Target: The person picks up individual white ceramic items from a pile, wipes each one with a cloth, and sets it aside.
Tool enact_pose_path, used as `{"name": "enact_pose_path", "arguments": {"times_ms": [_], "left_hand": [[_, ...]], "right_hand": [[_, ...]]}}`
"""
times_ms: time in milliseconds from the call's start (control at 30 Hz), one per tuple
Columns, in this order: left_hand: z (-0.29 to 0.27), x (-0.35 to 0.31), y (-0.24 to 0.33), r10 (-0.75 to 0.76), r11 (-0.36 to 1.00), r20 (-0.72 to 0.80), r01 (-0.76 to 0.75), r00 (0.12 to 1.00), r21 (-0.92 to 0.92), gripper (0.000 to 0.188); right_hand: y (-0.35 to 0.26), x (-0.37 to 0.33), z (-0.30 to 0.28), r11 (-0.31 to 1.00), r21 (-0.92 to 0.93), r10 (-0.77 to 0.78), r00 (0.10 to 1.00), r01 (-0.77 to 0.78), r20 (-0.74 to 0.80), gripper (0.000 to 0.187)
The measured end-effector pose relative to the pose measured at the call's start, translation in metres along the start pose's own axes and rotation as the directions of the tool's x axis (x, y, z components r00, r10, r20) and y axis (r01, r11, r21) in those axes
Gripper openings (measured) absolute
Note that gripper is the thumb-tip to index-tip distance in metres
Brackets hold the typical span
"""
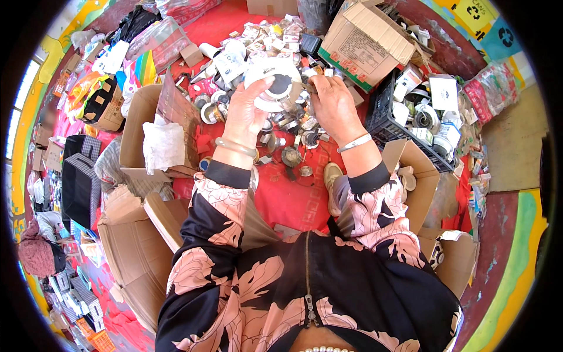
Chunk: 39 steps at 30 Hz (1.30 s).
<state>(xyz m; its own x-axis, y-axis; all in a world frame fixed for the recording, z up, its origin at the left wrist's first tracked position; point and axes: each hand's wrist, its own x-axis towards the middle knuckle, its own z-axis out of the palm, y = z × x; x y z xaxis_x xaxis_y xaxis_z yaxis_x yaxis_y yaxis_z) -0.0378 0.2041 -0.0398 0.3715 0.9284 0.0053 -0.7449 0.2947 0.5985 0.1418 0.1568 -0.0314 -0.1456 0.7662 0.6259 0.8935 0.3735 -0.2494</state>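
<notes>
My left hand [247, 107] grips a round white downlight [258, 71], its dark middle turned up toward me. Thumb and fingers close on the near left part of the rim. Just right of it, my right hand [335, 109] has its fingers curled in; whatever they pinch is too small or hidden to name. Beneath both hands spreads a heap of round light fittings [291, 155], small boxes and loose parts, lying on a red floor covering [281, 202].
A black crate [375, 114] full of white fittings and boxes stands right, with an open carton [419, 176] nearer me. At the far right sits a large carton [369, 44]. Several open cartons [141, 126] line my left, near black trays [79, 188].
</notes>
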Motion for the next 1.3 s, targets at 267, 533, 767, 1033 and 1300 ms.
{"name": "enact_pose_path", "arguments": {"times_ms": [267,533,767,1033,1300], "left_hand": [[-0.019,0.006,0.029,0.168,0.968,-0.096,-0.183,0.981,-0.174,0.041],[-0.015,0.005,0.025,0.220,0.950,-0.083,-0.233,0.972,-0.206,0.043],[0.013,-0.005,-0.004,0.170,0.985,-0.004,-0.170,0.985,0.032,0.037],[0.006,-0.008,-0.009,0.118,0.993,0.039,-0.118,0.992,-0.009,0.033],[-0.007,0.002,0.007,0.145,0.963,-0.065,-0.156,0.987,-0.220,0.042]], "right_hand": [[0.056,-0.024,0.006,0.934,-0.338,0.174,0.972,-0.113,0.157,0.013],[0.032,-0.001,-0.052,0.184,0.944,0.571,0.811,-0.274,0.124,0.015],[-0.034,0.020,-0.030,0.580,0.777,0.437,0.898,-0.245,-0.043,0.028],[-0.022,0.013,0.011,0.909,0.400,-0.001,0.961,0.116,-0.278,0.028],[0.008,0.002,-0.004,0.984,-0.128,-0.134,0.986,0.121,-0.096,0.023]]}}
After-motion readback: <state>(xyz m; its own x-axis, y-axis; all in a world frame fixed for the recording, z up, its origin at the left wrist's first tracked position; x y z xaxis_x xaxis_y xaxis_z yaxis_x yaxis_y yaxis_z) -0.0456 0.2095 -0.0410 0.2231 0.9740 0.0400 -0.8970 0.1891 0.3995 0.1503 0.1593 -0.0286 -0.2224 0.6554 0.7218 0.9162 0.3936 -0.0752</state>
